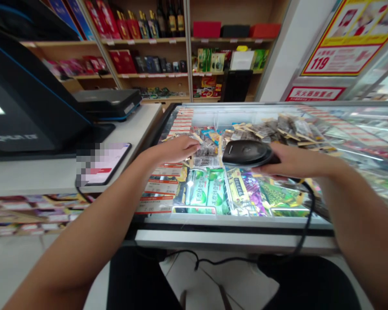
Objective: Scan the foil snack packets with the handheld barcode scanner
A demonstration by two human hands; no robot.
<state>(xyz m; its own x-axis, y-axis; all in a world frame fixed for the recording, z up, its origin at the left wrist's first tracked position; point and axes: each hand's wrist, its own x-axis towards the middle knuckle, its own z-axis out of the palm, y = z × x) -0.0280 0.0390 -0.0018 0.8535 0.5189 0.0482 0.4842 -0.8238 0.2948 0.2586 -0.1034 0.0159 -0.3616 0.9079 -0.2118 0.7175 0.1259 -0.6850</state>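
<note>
Scanner (245, 153), just one, sits gripped in the right hand (289, 160); left hand (177, 149) curled, hold unclear.

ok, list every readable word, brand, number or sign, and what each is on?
"119": red-and-yellow wall poster
"灭火器放置点": smaller wall sign
"手磨绿豆", rest unclear: green wrappers
"7.00": nearest price tag
"2.00": price tag above it
Too blurred or small: black monitor logo, scanner logo, phone screen, other price tags, shelf labels.
</note>
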